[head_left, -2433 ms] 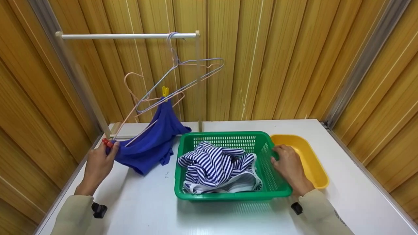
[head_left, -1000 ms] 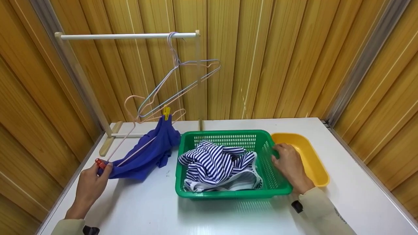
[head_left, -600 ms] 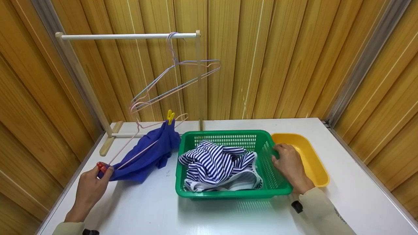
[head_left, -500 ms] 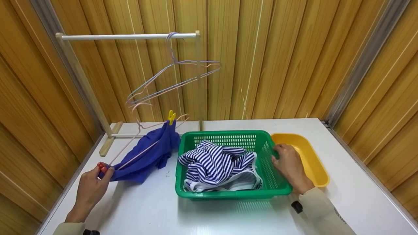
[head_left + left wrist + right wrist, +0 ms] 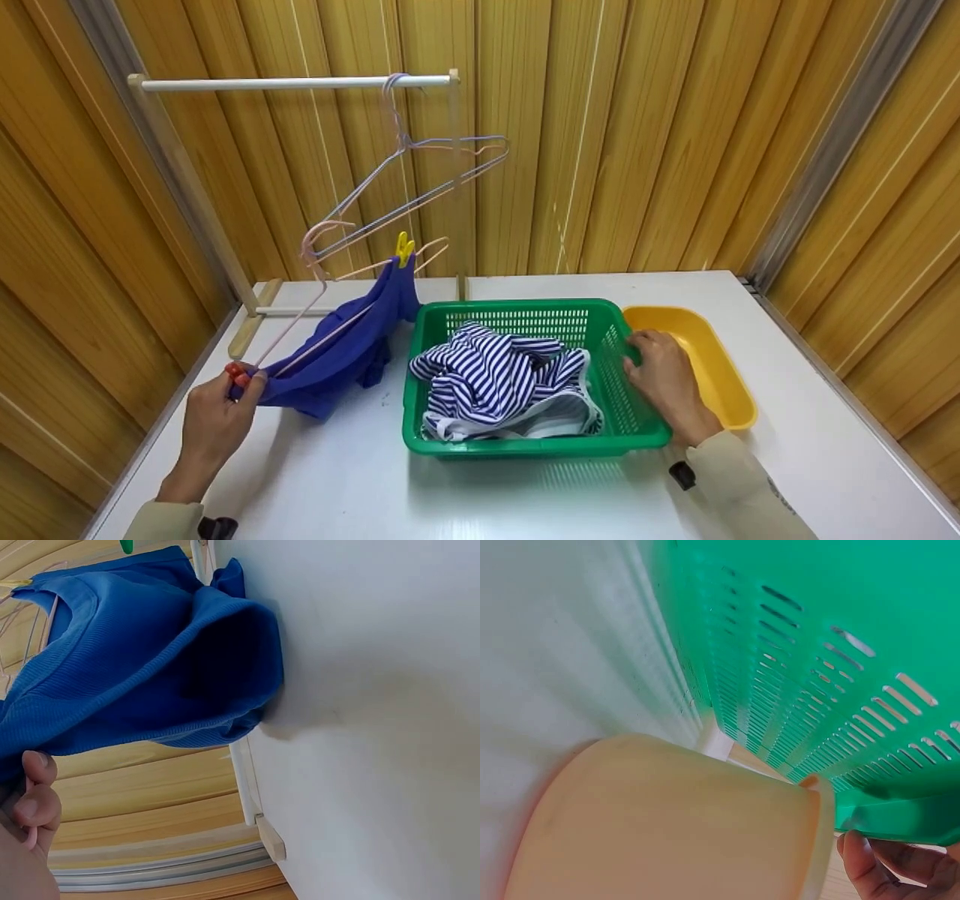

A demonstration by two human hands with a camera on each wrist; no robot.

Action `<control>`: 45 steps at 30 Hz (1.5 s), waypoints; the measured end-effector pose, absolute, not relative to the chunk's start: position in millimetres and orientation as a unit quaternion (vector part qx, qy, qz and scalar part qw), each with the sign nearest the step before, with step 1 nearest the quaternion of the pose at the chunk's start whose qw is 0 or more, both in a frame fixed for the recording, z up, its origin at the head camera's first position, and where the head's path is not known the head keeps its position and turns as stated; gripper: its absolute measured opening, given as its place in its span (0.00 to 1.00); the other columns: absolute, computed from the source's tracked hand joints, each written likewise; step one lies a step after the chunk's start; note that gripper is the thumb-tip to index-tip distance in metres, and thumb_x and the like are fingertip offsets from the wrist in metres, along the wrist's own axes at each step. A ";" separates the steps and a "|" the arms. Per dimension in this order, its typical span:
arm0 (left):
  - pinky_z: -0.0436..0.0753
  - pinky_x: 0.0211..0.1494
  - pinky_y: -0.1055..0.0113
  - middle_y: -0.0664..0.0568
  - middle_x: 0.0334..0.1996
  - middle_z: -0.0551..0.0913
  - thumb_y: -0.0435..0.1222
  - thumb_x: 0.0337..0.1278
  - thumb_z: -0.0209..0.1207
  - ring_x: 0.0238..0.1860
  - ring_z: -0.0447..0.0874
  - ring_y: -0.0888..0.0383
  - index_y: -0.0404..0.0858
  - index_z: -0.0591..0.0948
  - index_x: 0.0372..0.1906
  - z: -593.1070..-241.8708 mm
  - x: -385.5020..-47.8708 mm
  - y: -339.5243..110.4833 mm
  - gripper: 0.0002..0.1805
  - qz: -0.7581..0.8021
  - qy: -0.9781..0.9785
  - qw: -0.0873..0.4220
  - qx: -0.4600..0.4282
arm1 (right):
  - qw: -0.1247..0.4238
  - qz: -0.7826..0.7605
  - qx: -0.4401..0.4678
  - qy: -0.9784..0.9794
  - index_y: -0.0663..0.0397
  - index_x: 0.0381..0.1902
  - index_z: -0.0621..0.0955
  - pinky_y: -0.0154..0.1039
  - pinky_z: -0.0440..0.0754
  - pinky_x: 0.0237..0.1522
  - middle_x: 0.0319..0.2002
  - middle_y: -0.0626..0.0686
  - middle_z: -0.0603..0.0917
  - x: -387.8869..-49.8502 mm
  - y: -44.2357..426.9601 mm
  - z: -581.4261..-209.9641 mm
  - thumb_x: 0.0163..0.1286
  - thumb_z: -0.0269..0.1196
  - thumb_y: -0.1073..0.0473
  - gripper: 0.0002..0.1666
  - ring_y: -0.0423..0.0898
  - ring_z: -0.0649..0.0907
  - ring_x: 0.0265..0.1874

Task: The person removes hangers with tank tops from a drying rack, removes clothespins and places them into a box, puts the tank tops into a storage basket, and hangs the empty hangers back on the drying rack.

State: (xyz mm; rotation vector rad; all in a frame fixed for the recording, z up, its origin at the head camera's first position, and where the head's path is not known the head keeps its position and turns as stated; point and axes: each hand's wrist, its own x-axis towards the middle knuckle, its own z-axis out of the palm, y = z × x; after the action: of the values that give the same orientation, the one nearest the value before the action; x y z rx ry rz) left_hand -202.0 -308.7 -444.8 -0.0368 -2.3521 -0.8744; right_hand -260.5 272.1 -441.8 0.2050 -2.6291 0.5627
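My left hand [image 5: 217, 420] pinches the lower left corner of a pink clothes hanger [image 5: 298, 315], where a red clothespin [image 5: 238, 373] is clipped beside the cloth. A blue garment [image 5: 337, 360] drapes from this hanger, and a yellow clothespin [image 5: 405, 250] fixes its far corner. In the left wrist view, the blue garment [image 5: 150, 667] hangs down to the white table, and pink wire shows between the fingers. My right hand [image 5: 666, 379] grips the right rim of a green basket [image 5: 536, 450]. Inside lies a blue-and-white striped garment [image 5: 495, 379].
A rack with a white bar [image 5: 292, 84] stands at the back left, with more wire hangers [image 5: 420, 202] hanging from it close to the held hanger. A yellow tray [image 5: 712, 367] stands right of the basket. Wood-look walls enclose the white table [image 5: 330, 480].
My left hand has come down and nearer with the hanger and blue garment, then risen slightly. The far clothespin has lifted again over the last half second. My right hand stays on the basket.
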 end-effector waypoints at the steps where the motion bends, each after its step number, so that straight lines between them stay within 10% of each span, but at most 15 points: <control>1: 0.62 0.23 0.73 0.51 0.19 0.73 0.37 0.64 0.59 0.23 0.65 0.65 0.32 0.82 0.35 -443.6 -202.2 -307.3 0.10 -0.333 -0.890 0.313 -0.016 | 0.221 0.202 0.074 -0.951 0.70 0.51 0.81 0.59 0.78 0.56 0.50 0.67 0.84 -260.7 272.1 -441.7 0.61 0.69 0.64 0.22 0.63 0.83 0.46; 45: 0.61 0.23 0.76 0.47 0.16 0.75 0.33 0.60 0.58 0.20 0.65 0.62 0.30 0.83 0.31 -351.5 -270.1 -205.6 0.09 -0.395 -0.798 0.419 -0.179 | 0.221 0.205 0.067 -0.951 0.71 0.51 0.82 0.60 0.78 0.56 0.50 0.67 0.84 -262.0 270.4 -442.4 0.60 0.70 0.64 0.22 0.63 0.83 0.47</control>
State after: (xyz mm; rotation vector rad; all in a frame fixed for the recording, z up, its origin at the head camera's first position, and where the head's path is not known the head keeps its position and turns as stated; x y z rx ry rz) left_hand -270.1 -205.6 -351.5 -0.4480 -2.0000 -0.9897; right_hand -262.0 270.4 -442.4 0.1847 -2.6290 0.5669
